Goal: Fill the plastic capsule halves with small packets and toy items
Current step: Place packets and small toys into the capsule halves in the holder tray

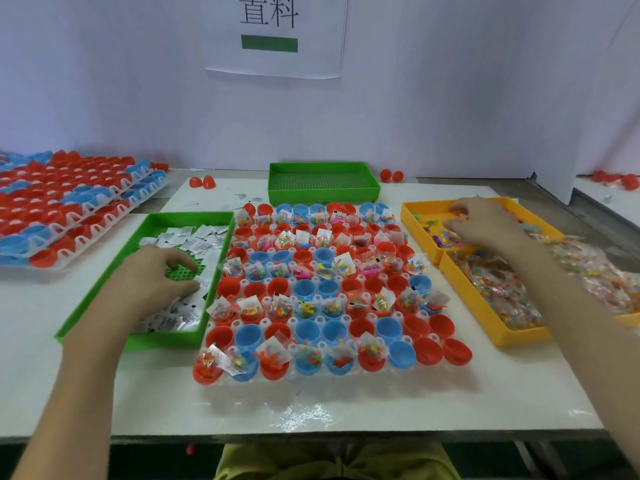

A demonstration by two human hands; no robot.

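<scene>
We look down from the head view at a white worktop [346, 417]. In the middle sits one clear holder [311, 384] full of red and blue capsule halves [401, 355], open side up. We count nine halves in the front row. The six on the left have little bags or toys inside, and the three on the right are empty. Many halves farther back hold bags too.

We see two green trays. The near green tray [190, 215] lies just left of the holder and holds white packets [194, 237]. The left hand [156, 278] is down inside it, its fingers [183, 263] a bit spread and bent, the thumb touching a packet. We cannot tell if it has hold of one. The far green tray [322, 165] sits behind the holder.

We see two yellow trays on the right. The far yellow tray [414, 226] has small toys [436, 239] in it. The right hand [485, 223] is in it too, fingers bent down onto the toys. It is blurry, so we cannot tell if it holds any. The near yellow tray [471, 299] is piled with clear toy bags [498, 289].

At the far left is a stack of holders [86, 216] with more halves. Four loose red halves lie at the back, two [201, 182] left of the far green tray and two [391, 175] right of it. One paper sign [273, 32] hangs on the wall.
</scene>
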